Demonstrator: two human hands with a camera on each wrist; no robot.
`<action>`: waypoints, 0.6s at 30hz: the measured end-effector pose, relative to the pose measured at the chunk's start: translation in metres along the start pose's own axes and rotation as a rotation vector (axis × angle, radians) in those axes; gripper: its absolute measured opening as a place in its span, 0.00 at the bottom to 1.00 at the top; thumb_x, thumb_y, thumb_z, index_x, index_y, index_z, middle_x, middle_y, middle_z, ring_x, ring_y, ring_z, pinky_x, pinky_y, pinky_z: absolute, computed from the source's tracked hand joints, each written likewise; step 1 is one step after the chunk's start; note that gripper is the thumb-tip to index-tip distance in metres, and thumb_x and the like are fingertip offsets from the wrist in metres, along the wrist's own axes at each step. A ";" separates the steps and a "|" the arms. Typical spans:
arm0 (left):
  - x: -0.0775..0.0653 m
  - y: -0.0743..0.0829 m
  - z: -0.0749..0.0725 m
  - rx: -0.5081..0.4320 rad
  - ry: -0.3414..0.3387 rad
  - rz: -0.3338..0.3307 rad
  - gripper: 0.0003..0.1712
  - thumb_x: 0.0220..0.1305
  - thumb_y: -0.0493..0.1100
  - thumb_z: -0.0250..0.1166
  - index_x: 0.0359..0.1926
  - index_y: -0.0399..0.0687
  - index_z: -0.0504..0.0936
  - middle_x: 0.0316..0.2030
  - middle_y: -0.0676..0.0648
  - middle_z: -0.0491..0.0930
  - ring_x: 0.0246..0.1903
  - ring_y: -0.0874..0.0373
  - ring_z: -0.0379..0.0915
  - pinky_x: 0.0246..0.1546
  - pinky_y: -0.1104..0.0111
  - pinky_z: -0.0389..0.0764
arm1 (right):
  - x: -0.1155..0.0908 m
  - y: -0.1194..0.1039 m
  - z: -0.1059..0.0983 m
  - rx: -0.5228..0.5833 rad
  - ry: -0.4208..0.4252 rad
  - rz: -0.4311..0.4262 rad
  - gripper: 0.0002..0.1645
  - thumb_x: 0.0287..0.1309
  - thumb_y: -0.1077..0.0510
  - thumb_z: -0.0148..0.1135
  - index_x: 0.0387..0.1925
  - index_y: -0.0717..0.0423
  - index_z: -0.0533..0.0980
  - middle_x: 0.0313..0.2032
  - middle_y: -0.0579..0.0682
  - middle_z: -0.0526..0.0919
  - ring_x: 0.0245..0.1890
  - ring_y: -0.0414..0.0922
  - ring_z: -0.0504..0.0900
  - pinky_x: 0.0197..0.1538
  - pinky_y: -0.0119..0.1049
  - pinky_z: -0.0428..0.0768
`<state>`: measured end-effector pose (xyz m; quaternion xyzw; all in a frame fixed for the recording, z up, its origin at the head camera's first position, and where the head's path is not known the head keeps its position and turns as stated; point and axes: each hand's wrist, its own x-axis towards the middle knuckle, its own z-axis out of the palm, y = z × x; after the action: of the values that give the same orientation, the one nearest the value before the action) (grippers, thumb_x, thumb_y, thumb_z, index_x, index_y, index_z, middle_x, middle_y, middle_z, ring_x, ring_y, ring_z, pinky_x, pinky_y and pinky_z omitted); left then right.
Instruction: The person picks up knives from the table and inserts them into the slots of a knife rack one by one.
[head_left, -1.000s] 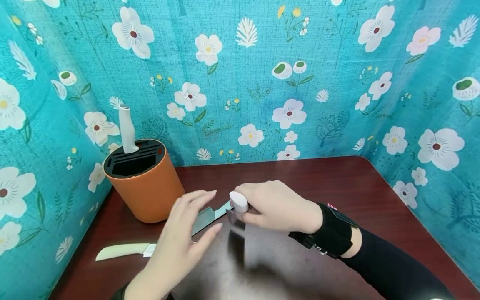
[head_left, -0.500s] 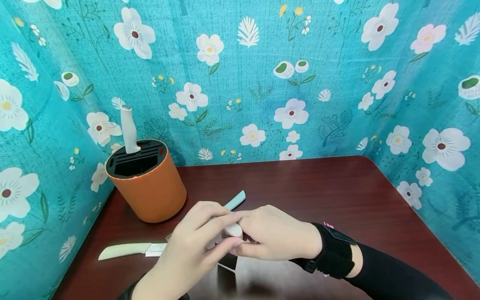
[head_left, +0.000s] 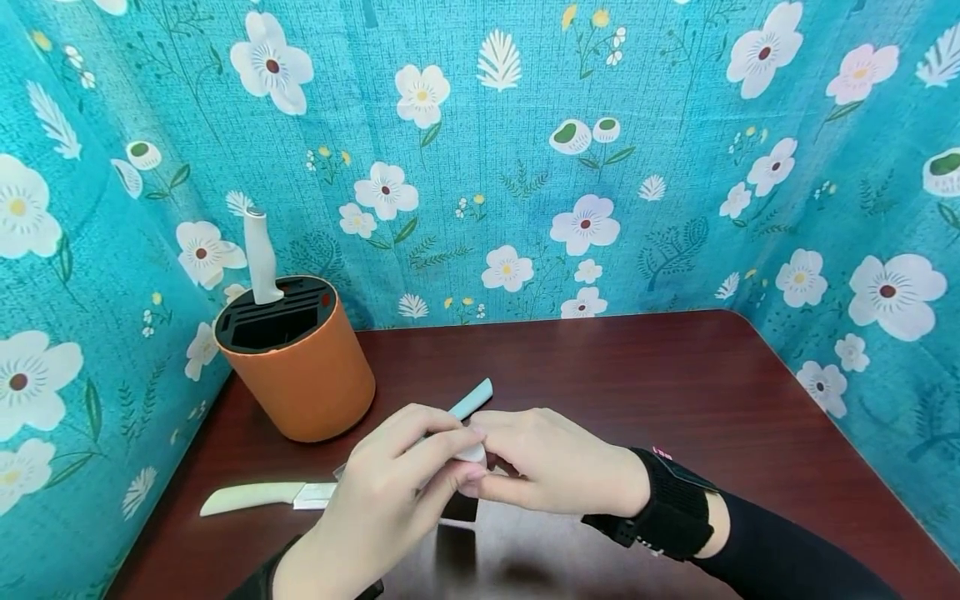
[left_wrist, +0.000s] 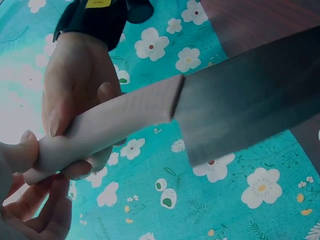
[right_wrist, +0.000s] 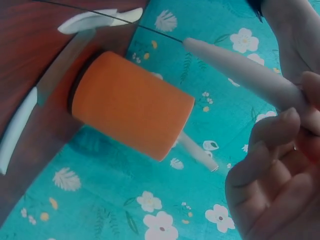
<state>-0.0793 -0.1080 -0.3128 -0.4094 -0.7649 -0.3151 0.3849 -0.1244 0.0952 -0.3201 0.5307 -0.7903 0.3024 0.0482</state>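
A cleaver [left_wrist: 245,100] with a pale handle and a broad metal blade is held up between both hands; the head view shows mainly the handle's end. My left hand [head_left: 397,492] pinches that end between thumb and fingers. On the same handle, my right hand [head_left: 547,462] keeps its thumb and curled fingers, as the left wrist view shows. Beyond the hands lies a knife with a light blue handle [head_left: 472,398], its blade hidden by the left hand. A knife with a pale green handle [head_left: 251,497] lies at the left, also partly covered.
An orange knife block [head_left: 303,387] with a black slotted top stands at the back left, one white-handled knife [head_left: 261,254] upright in it. The dark red table [head_left: 600,367] meets a blue floral cloth [head_left: 480,167] behind and at the sides.
My right hand has brought the cleaver down and slightly left. My left hand, earlier spread apart from it, has closed on the handle's end; since half a second ago little has moved.
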 end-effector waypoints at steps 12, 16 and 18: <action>0.038 -0.025 -0.034 0.150 0.123 -0.164 0.17 0.68 0.51 0.66 0.44 0.41 0.89 0.37 0.45 0.86 0.36 0.57 0.81 0.35 0.77 0.76 | -0.023 0.022 0.019 0.154 0.050 0.371 0.11 0.76 0.49 0.52 0.54 0.47 0.71 0.22 0.35 0.65 0.21 0.29 0.61 0.27 0.25 0.64; 0.063 -0.035 -0.065 0.216 0.220 -0.254 0.11 0.61 0.39 0.73 0.45 0.40 0.89 0.39 0.42 0.87 0.35 0.67 0.76 0.35 0.84 0.71 | -0.032 0.034 0.043 0.197 0.017 0.448 0.07 0.76 0.56 0.46 0.42 0.47 0.72 0.22 0.35 0.65 0.21 0.29 0.63 0.29 0.25 0.67; 0.074 -0.041 -0.079 0.257 0.272 -0.282 0.12 0.61 0.38 0.73 0.46 0.40 0.89 0.39 0.40 0.87 0.36 0.75 0.73 0.37 0.87 0.71 | -0.036 0.038 0.054 0.206 -0.035 0.465 0.08 0.73 0.59 0.48 0.38 0.47 0.73 0.22 0.34 0.66 0.21 0.29 0.63 0.30 0.25 0.68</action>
<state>-0.1158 -0.1614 -0.2167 -0.2000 -0.7894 -0.3179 0.4855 -0.1286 0.1056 -0.3947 0.3418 -0.8570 0.3749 -0.0907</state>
